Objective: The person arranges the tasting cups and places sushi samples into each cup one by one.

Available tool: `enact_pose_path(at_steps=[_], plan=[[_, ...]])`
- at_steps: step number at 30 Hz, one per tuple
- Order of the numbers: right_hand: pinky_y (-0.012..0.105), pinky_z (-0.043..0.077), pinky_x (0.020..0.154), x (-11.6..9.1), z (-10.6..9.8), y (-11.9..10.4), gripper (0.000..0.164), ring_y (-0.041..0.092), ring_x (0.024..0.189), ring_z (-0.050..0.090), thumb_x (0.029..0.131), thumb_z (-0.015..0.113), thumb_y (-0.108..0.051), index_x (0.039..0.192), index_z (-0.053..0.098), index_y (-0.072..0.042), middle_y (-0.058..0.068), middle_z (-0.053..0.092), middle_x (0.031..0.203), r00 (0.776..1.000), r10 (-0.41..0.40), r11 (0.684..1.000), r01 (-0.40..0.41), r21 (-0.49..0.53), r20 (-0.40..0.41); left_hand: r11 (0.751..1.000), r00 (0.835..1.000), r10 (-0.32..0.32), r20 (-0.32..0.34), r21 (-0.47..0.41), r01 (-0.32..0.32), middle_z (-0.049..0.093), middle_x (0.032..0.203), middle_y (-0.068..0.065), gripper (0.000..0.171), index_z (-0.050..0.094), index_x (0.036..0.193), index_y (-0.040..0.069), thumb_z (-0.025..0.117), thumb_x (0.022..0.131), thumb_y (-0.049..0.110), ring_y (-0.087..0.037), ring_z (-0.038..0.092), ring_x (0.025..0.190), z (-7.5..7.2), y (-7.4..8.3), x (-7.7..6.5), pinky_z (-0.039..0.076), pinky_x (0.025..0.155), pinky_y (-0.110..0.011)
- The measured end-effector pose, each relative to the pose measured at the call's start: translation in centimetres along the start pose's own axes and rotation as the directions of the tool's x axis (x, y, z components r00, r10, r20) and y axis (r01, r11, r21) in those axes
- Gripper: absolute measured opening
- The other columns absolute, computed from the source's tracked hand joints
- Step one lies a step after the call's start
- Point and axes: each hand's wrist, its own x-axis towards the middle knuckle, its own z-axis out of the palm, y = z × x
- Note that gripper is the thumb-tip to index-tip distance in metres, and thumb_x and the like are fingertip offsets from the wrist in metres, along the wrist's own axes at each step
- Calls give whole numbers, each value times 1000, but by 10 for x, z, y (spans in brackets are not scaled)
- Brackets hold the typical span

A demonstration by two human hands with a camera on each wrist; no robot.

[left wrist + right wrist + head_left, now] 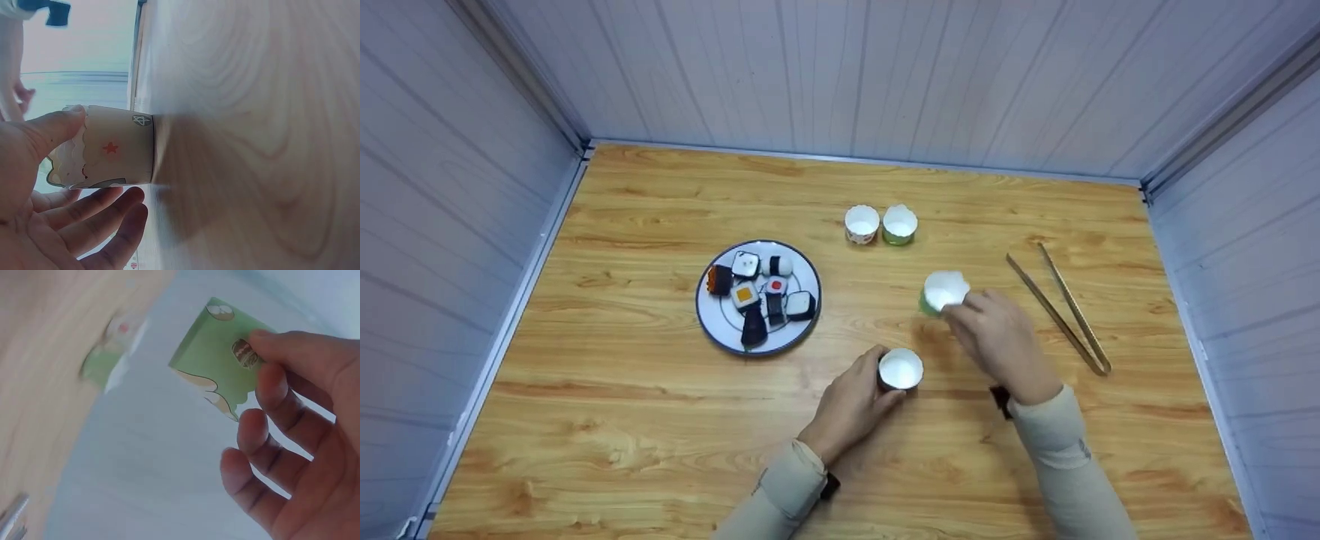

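Note:
My left hand (849,405) holds a paper baking cup (901,369) from its left side, thumb near the scalloped rim and fingers round the wall. In the left wrist view this cup (115,147) is pale with a small orange star, its base right at the wooden tabletop. Up and to the right, my right hand (997,337) pinches a green paper cup (945,289) at its rim between thumb and fingers. The right wrist view shows the green cup (216,349) tilted, with a burger print, the other fingers loosely curled below it.
Farther back stand two paper cups side by side, one patterned (862,223) and one green (899,225). A blue-rimmed plate (709,322) with several toy sushi pieces lies left. Metal tongs (1057,307) lie on the right. White panels (825,75) border the table.

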Motion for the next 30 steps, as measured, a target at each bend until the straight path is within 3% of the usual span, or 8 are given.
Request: enact_pose_path(at_steps=[6, 14, 21, 27, 30], plan=[[37, 45, 51, 18, 25, 48, 5, 26, 61, 51, 90, 75, -9, 92, 77, -6, 7, 61, 74, 986, 153, 987, -149, -61, 67, 1000, 1000, -3, 9, 8, 3, 59, 132, -10, 63, 46, 142, 8, 75, 92, 34, -23, 60, 119, 0, 1, -1, 52, 93, -42], [46, 54, 60, 48, 66, 100, 10, 32, 75, 60, 95, 68, -9, 99, 77, -6, 13, 66, 87, 925, 337, 942, -329, -71, 174, 1000, 1000, -8, 19, 6, 8, 58, 132, -9, 63, 46, 141, 9, 75, 92, 34, -23, 59, 119, 0, 1, 1, 51, 94, -42], [46, 54, 66, 66, 89, 113, 14, 31, 77, 61, 98, 64, -9, 97, 77, -5, 14, 65, 85, 868, 402, 915, -388, -107, 291, 1000, 1000, -20, 19, -8, 20, 59, 131, -9, 62, 46, 141, 9, 75, 91, 34, -23, 59, 119, 0, 3, 2, 51, 94, -43], [45, 53, 62, 68, 101, 113, 15, 29, 74, 59, 98, 63, -8, 95, 77, -5, 14, 63, 83, 842, 451, 892, -439, -109, 296, 1000, 1000, -13, 17, 4, 13, 59, 131, -9, 62, 47, 141, 10, 75, 91, 34, -24, 61, 117, 0, 2, 1, 52, 92, -44], [45, 53, 59, 68, 104, 111, 14, 28, 72, 59, 97, 64, -8, 98, 77, -5, 14, 64, 85, 846, 453, 891, -443, -104, 281, 1000, 1000, -6, 12, 13, 6, 60, 130, -8, 62, 47, 140, 9, 76, 91, 34, -24, 61, 116, -1, 2, 0, 52, 91, -43]])
